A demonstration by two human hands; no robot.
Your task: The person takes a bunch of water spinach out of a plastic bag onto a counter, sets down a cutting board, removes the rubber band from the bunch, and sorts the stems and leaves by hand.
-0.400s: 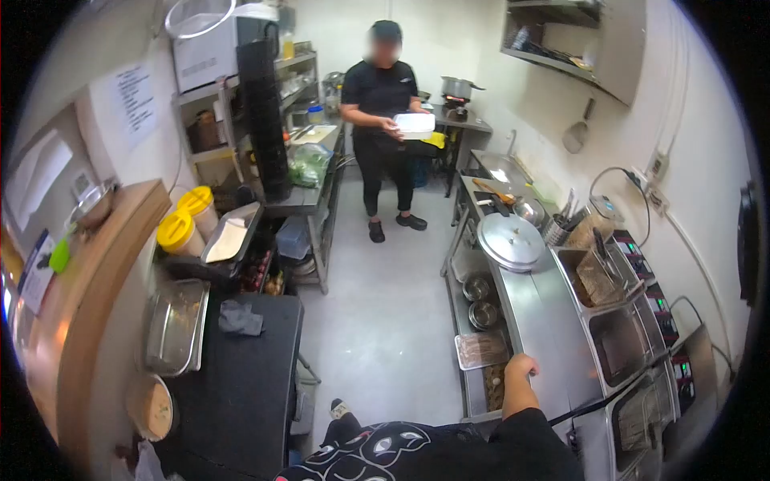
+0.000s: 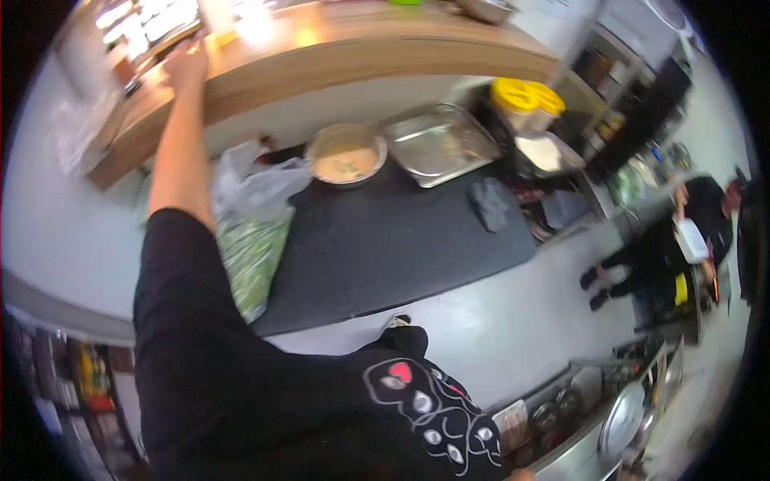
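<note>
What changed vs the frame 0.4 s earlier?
The view swung left. The left hand, out of view before, now reaches to the wooden ledge; blur hides any grip. The right hand barely shows at the bottom edge, near the steel counter. Unchanged: the co-worker holds the white container; the grey cloth lies on the black table.

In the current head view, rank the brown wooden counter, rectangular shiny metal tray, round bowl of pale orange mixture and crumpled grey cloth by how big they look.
Largest to smallest:
1. Brown wooden counter
2. Rectangular shiny metal tray
3. Round bowl of pale orange mixture
4. Crumpled grey cloth
</note>
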